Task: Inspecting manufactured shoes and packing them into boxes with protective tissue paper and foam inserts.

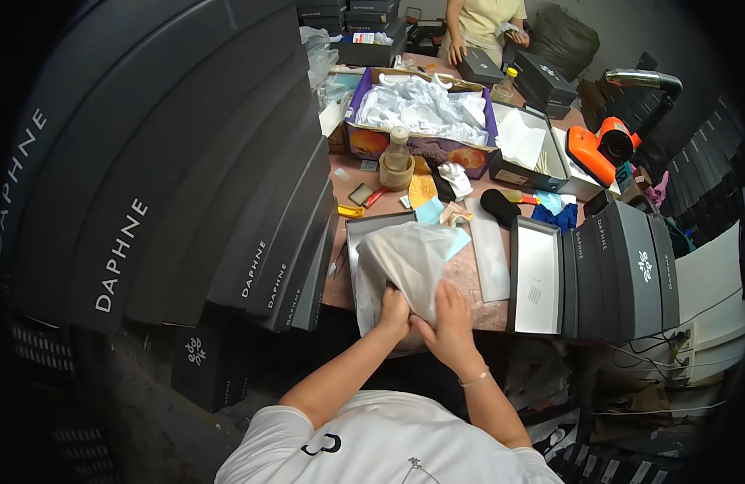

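Note:
A thin, whitish plastic bag (409, 254) hangs between my two hands, over an open grey shoebox (380, 220) at the table's near edge. My left hand (394, 312) is closed on the bag's lower edge, where a small dark patch shows; I cannot tell what it is. Around the bag's right side my right hand (451, 317) curls, thumb toward the left hand. What the bag contains, if anything, is hidden. A pale blue sheet (458, 242) shows at the bag's right edge.
Tall stacks of dark shoeboxes (203, 185) crowd the left; more boxes (619, 270) stand at right beside an open one (537, 274). Behind are a purple carton (421, 147) of white paper, a bottle (397, 149) and an orange device (590, 156). Another person (484, 28) works at the far side.

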